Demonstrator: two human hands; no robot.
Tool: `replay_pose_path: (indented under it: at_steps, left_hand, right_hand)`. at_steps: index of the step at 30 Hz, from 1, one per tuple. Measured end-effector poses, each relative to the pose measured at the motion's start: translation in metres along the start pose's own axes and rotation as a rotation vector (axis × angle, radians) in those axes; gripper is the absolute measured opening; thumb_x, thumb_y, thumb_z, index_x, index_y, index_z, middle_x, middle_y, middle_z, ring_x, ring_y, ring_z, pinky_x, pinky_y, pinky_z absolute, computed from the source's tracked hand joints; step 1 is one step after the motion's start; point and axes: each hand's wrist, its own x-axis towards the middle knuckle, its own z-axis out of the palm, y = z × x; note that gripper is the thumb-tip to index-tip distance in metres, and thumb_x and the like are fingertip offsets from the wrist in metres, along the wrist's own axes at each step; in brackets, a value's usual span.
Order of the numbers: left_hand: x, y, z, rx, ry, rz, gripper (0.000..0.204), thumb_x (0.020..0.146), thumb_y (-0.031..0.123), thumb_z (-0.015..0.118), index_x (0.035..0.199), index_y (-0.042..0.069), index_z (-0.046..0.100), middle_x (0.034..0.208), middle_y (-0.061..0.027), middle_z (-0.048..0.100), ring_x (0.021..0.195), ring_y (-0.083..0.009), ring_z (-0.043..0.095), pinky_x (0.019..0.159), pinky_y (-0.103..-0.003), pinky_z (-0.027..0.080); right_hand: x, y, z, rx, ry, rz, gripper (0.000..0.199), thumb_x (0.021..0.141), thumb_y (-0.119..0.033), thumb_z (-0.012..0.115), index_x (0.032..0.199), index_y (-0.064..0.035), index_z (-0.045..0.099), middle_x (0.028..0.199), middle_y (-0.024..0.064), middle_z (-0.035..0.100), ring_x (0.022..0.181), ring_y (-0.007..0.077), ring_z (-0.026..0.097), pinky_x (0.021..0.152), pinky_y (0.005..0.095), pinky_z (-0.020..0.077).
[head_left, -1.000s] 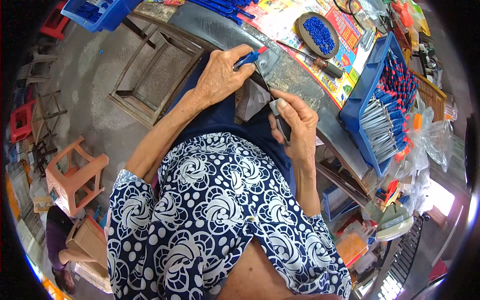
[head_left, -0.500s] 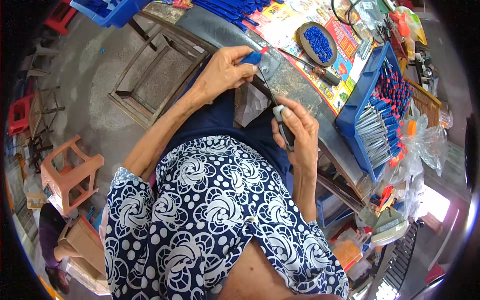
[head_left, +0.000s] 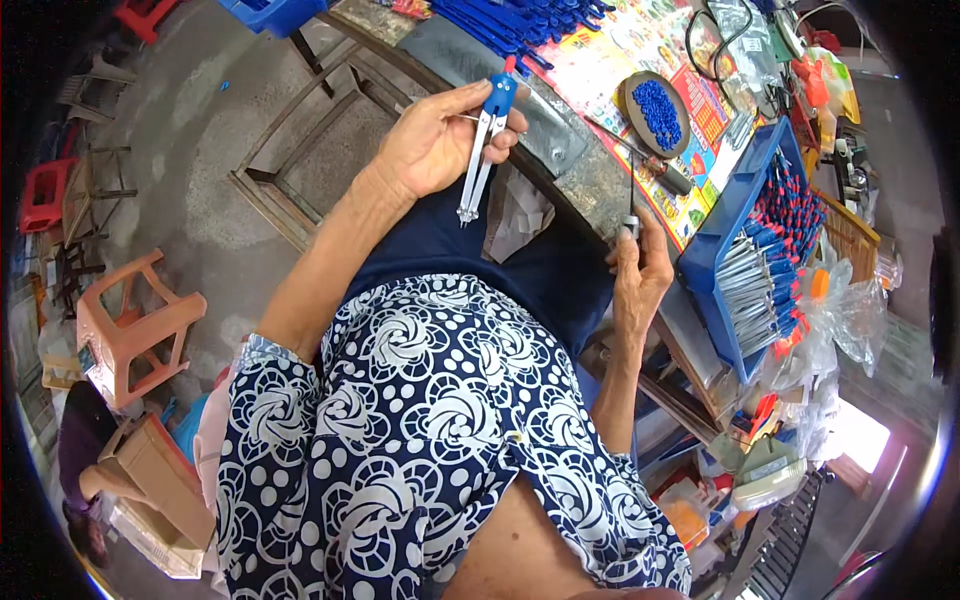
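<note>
Lifted clear of the lap since the earlier frames, the left hand [head_left: 435, 140] now grips a compass [head_left: 485, 145] by its blue head, metal legs closed and pointing down, seemingly held up for a look. Before, both hands worked close together over the lap. The right hand [head_left: 640, 270] has moved to the bench [head_left: 575, 175] edge, pinching a small metal part [head_left: 630, 225] upright, near the blue tray [head_left: 720, 270] of finished compasses and the dish [head_left: 655, 105] of blue caps.
</note>
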Motion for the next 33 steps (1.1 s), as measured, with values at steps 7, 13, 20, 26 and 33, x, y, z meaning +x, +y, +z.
replay_pose_path:
  at_steps: [7, 13, 20, 26, 33]
  left_hand:
    - [0.002, 0.004, 0.000, -0.054, -0.017, -0.014, 0.036, 0.091, 0.020, 0.039, 0.114, -0.007, 0.044, 0.087, -0.0182, 0.056, 0.072, -0.0186, 0.052, 0.063, -0.029, 0.046]
    - [0.007, 0.006, 0.001, -0.060, -0.026, -0.011, 0.038, 0.091, 0.021, 0.038, 0.117, -0.008, 0.043, 0.088, -0.0173, 0.055, 0.073, -0.0174, 0.050, 0.064, -0.028, 0.044]
    - [0.013, 0.007, -0.002, -0.056, -0.048, -0.024, 0.039, 0.091, 0.021, 0.039, 0.117, -0.008, 0.043, 0.089, -0.0171, 0.055, 0.075, -0.0185, 0.050, 0.065, -0.029, 0.044]
    - [0.020, 0.011, -0.004, -0.051, -0.085, -0.041, 0.034, 0.090, 0.018, 0.042, 0.111, -0.008, 0.047, 0.091, -0.0194, 0.055, 0.077, -0.0214, 0.050, 0.065, -0.029, 0.044]
    - [0.026, 0.008, -0.001, -0.047, -0.072, -0.037, 0.033, 0.088, 0.015, 0.046, 0.109, -0.010, 0.047, 0.092, -0.0205, 0.054, 0.077, -0.0217, 0.050, 0.065, -0.028, 0.044]
  right_hand:
    - [0.014, 0.016, -0.003, -0.120, 0.079, -0.093, 0.031, 0.083, -0.002, 0.051, 0.114, -0.0017, 0.051, 0.082, 0.0023, 0.053, 0.069, 0.0082, 0.050, 0.061, 0.0198, 0.0405]
    - [0.028, 0.016, -0.008, -0.453, 0.075, -0.387, 0.031, 0.079, 0.004, 0.053, 0.109, -0.0015, 0.054, 0.097, 0.0085, 0.059, 0.090, 0.0176, 0.055, 0.081, 0.0279, 0.0411]
    - [0.031, 0.020, -0.012, -0.560, -0.046, -0.543, 0.031, 0.071, 0.008, 0.056, 0.099, -0.0052, 0.059, 0.094, 0.0103, 0.059, 0.092, 0.0251, 0.054, 0.083, 0.0317, 0.0400]
    - [0.038, 0.026, -0.015, -0.566, -0.099, -0.639, 0.030, 0.070, 0.009, 0.055, 0.095, -0.0065, 0.060, 0.091, 0.0078, 0.059, 0.092, 0.0255, 0.053, 0.083, 0.0339, 0.0393]
    - [0.034, 0.022, -0.012, -0.666, 0.013, -0.644, 0.033, 0.067, 0.005, 0.057, 0.097, -0.0078, 0.060, 0.100, 0.0089, 0.057, 0.100, 0.0271, 0.049, 0.089, 0.0369, 0.0351]
